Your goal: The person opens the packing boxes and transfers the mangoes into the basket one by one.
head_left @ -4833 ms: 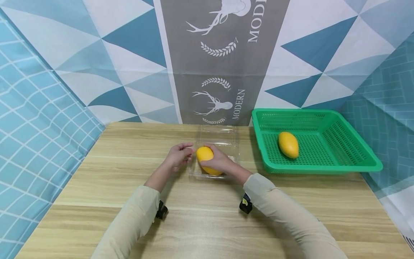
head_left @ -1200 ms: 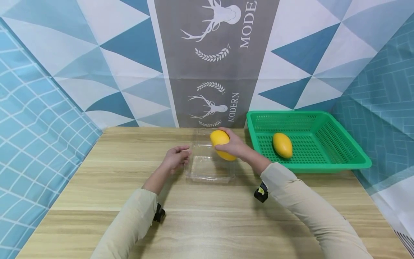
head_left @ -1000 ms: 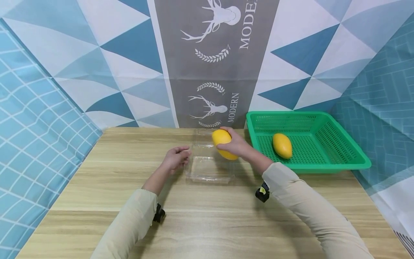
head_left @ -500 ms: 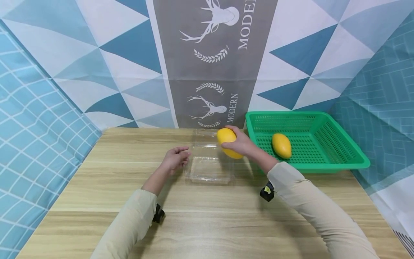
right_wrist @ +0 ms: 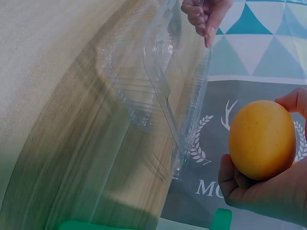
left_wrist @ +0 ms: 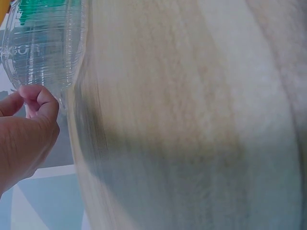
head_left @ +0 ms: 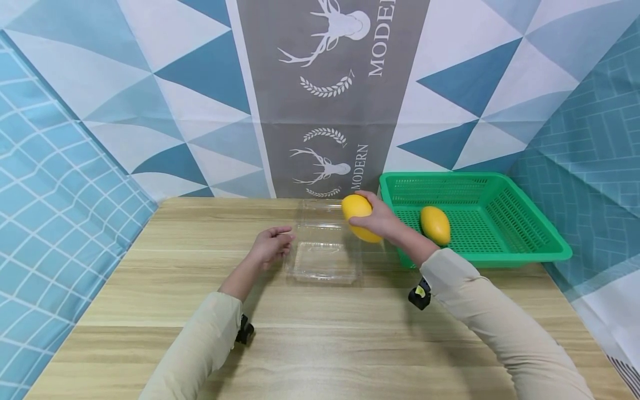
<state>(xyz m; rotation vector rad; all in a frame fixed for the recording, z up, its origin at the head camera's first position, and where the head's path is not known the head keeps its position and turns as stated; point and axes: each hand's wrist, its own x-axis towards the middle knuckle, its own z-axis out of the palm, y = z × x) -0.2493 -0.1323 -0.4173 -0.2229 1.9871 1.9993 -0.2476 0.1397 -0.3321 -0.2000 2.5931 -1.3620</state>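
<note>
A yellow mango (head_left: 358, 208) is gripped in my right hand (head_left: 380, 218), thumb on one side and fingers on the other. It is raised just right of a clear plastic clamshell box (head_left: 326, 275), whose lid is folded back toward the wall. My left hand (head_left: 270, 248) stays at the box's left side. In the left wrist view, its thumb and forefinger pinch the rim of the clear box (left_wrist: 43, 57). The right wrist view shows the held mango (right_wrist: 263, 140) close up, apart from the box.
A green perforated basket (head_left: 480, 258) stands at the back right, with a second mango (head_left: 435, 225) lying inside. The wooden table (head_left: 320, 344) meets a patterned wall cloth (head_left: 345, 105) at its back edge.
Seconds ago the mango was down in the clear box; my right hand has lifted it out and carried it right, toward the green basket. My left hand has kept its place at the box.
</note>
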